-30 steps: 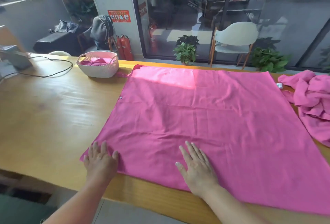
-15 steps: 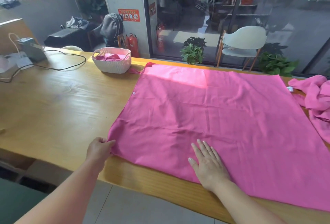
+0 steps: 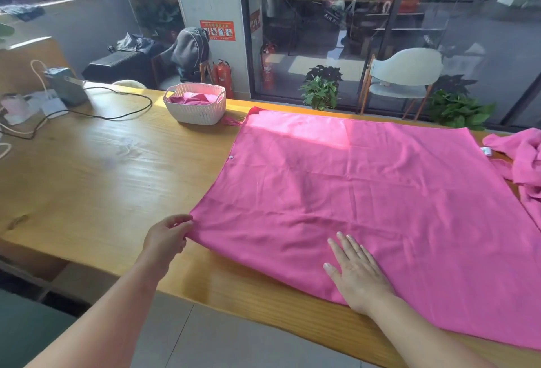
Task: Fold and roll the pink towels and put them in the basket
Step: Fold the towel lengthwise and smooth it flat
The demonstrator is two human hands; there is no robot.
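Left hand (image 3: pixel 167 238) went from flat to pinching towel (image 3: pixel 366 192) near-left corner; right hand (image 3: pixel 355 274) flat, holding nothing; towel spreads rightward from grip.

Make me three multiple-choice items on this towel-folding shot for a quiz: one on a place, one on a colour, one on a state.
1. Where does the basket stand?
A. on the floor
B. on the table, beyond the spread towel's far left corner
C. on the chair

2. What colour is the spread towel?
A. pink
B. white
C. green

3. What is the left hand doing?
A. lying flat on the bare table
B. hanging off the table
C. pinching the towel's near left corner

Answers: 1 B, it sits on the wooden table past that corner. 2 A, the cloth is pink all over. 3 C, its fingers close on the corner, while the right hand lies flat on the towel.
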